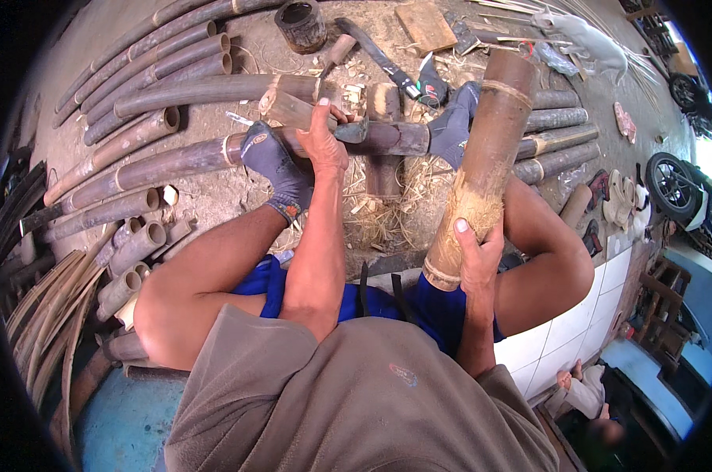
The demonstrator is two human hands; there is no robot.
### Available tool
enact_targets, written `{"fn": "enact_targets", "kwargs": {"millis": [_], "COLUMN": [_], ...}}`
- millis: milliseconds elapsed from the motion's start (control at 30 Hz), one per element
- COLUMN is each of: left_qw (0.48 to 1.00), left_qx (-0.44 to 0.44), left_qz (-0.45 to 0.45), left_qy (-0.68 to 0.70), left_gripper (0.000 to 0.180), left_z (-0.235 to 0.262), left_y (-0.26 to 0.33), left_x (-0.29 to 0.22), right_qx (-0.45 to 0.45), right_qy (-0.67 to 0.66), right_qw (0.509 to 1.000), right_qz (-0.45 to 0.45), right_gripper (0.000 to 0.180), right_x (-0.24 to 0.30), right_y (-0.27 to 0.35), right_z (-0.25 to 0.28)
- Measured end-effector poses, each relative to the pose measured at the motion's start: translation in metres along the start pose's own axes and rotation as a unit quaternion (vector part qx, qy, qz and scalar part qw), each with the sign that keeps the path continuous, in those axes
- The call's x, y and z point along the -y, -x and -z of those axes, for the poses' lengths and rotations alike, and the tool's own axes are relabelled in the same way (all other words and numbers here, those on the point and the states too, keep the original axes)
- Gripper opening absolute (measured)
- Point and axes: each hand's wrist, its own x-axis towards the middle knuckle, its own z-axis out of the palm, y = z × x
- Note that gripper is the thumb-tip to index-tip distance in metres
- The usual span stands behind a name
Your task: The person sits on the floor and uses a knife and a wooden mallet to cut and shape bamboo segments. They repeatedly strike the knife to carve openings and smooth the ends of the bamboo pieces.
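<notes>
My right hand (480, 256) is closed round the lower end of a thick bamboo section (493, 134), its thumb along the side. The section stands tilted, with a pale scraped band near my hand. My left hand (324, 141) is closed on a short tool with a thick pale wooden handle (289, 110); a dark metal end (353, 130) shows on its other side. Both lie over a long bamboo pole (183, 161) on the ground. Beside that pole rest my feet in grey socks, the left foot (271, 161) and the right foot (454, 130).
Bamboo poles (159, 67) lie in rows at left, shorter pieces (556, 132) at right. A curved blade (378, 59), a dark round container (301, 27) and a wooden board (425, 27) lie ahead. Split strips (49, 315) are stacked near left. Another person (582, 391) is at lower right.
</notes>
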Motion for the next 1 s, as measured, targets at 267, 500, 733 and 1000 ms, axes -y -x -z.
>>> {"fn": "enact_targets", "kwargs": {"millis": [267, 500, 733, 1000], "left_qw": [0.999, 0.998, 0.997, 0.992], "left_qx": [0.018, 0.022, 0.031, 0.067], "left_qz": [-0.04, -0.043, -0.046, -0.066], "left_qy": [-0.026, -0.039, -0.052, -0.089], "left_gripper": [0.02, 0.021, 0.02, 0.013], "left_z": [0.011, 0.005, 0.01, 0.022], "left_y": [0.008, 0.014, 0.014, 0.011], "left_x": [-0.002, -0.005, 0.0, 0.013], "right_qx": [0.04, 0.058, 0.059, 0.092], "right_qy": [0.06, 0.071, 0.074, 0.258], "right_qw": [0.997, 0.996, 0.995, 0.952], "right_qz": [-0.016, 0.001, -0.014, 0.136], "right_gripper": [0.07, 0.072, 0.073, 0.088], "right_x": [0.004, 0.002, -0.001, 0.041], "right_y": [0.007, 0.007, 0.006, -0.033], "right_z": [-0.014, -0.018, -0.016, -0.036]}}
